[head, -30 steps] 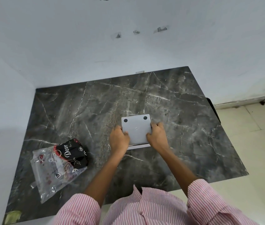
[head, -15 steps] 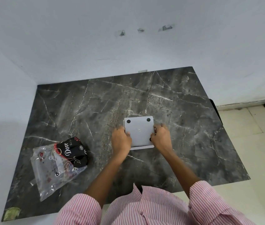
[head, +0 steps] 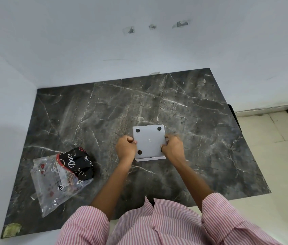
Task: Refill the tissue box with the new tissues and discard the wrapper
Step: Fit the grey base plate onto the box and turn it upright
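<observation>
A square grey tissue box (head: 149,141) lies upside down on the dark marble table (head: 201,129), its flat base with black rubber feet facing up. My left hand (head: 125,147) grips its left edge and my right hand (head: 172,147) grips its right edge, fingers curled at the sides. A thin pale rim shows along the box's near edge. To the left lies the clear plastic tissue wrapper (head: 58,179) printed "Dove", with a black and red end and small red marks; I cannot tell what it contains.
White walls close the table at the back and left. The table's right edge drops to a cream tiled floor (head: 280,165). A greenish patch (head: 12,230) marks the table's near left corner. My striped pink sleeves fill the bottom of the view.
Both hands stay on the box's sides. Three black feet show on the base now, where only two showed a second ago. The wrapper has not moved.
</observation>
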